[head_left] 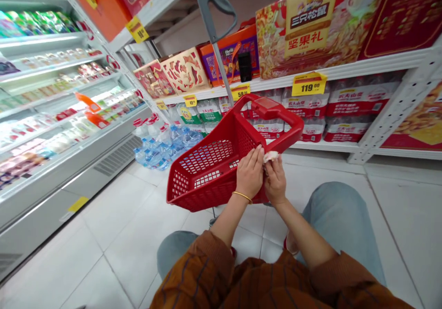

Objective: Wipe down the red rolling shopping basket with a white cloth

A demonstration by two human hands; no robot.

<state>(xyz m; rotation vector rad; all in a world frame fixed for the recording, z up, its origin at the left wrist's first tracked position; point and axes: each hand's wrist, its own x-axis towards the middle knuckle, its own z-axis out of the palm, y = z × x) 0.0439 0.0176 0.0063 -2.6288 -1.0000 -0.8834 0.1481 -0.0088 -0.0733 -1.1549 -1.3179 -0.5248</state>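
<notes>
A small red plastic shopping cart [203, 187] with perforated basket walls stands right in front of my knees, its looped handle [293, 131] rising at the right. My left hand [250, 171], a gold bangle at its wrist, lies with straight fingers over the basket's near rim below the handle. Close beside it, my right hand [275, 180] presses a crumpled white tissue [271, 156] against the rear panel under the handle. Part of the tissue is hidden beneath the fingers. The basket holds nothing that I can see.
Shelves with gift boxes [307, 28] and packed water bottles [352, 97] face me. A grey pole with a hook-like grip [216, 16] rises behind the cart. Shrink-wrapped bottles [165, 148] stand on the floor, and a refrigerated display [69, 161] runs along the left.
</notes>
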